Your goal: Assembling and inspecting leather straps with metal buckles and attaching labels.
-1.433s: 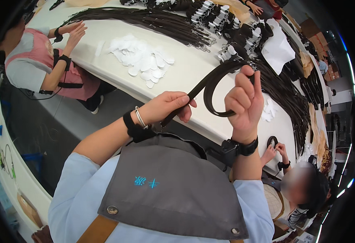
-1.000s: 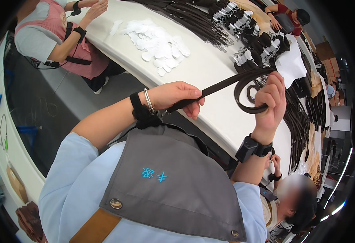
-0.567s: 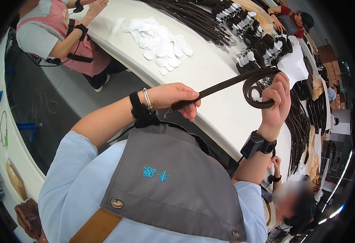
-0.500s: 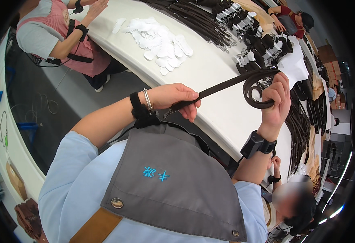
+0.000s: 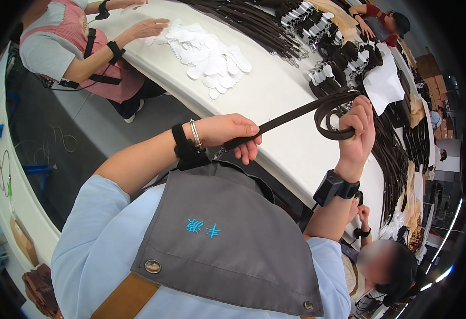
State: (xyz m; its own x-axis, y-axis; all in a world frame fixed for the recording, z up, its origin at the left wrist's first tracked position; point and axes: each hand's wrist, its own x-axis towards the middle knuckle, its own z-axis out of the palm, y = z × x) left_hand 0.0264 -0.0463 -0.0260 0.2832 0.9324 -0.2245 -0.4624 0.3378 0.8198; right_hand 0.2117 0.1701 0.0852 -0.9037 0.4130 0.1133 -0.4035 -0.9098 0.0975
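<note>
White bench [image 5: 297, 154] is stretching beyond left fingers [image 5: 249, 129] and right fingers [image 5: 356, 119]. Beyond left fingers, scallop-edged white pieces [image 5: 211, 61] are lying in a loose pile. Farther out, long dark straps [image 5: 265, 32] are lying bunched. Beyond right fingers, coiled dark straps [image 5: 324, 78] are sitting clustered; right of those fingers, more straps [image 5: 395, 175] are spreading.

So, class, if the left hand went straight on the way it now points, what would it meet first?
The left hand would probably meet the coil of the dark strap, held up in the right hand; depth is unclear from this one view.
</note>
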